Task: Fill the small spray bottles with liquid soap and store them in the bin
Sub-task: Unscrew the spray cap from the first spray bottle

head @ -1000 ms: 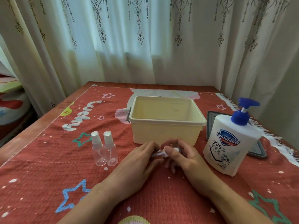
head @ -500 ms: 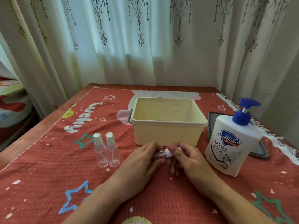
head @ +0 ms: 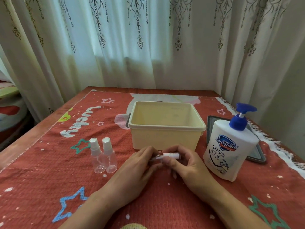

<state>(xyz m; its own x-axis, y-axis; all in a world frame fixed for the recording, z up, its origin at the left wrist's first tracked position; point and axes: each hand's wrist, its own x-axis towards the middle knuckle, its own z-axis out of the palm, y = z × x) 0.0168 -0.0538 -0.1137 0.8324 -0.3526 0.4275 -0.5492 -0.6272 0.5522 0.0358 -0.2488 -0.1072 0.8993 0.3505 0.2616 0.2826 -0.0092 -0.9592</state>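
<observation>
Pinching sideways spray bottle (head: 170, 156) btwn curled left hand (head: 140, 166) & right hand (head: 186, 164)

a home room: patterned curtains (head: 148, 38), bedding (head: 9, 109), a star-print cloth (head: 49, 171) on the table.

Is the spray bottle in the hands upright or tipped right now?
Tipped: the spray bottle lies roughly level between the left hand and the right hand, with its white cap toward the right hand.
</observation>
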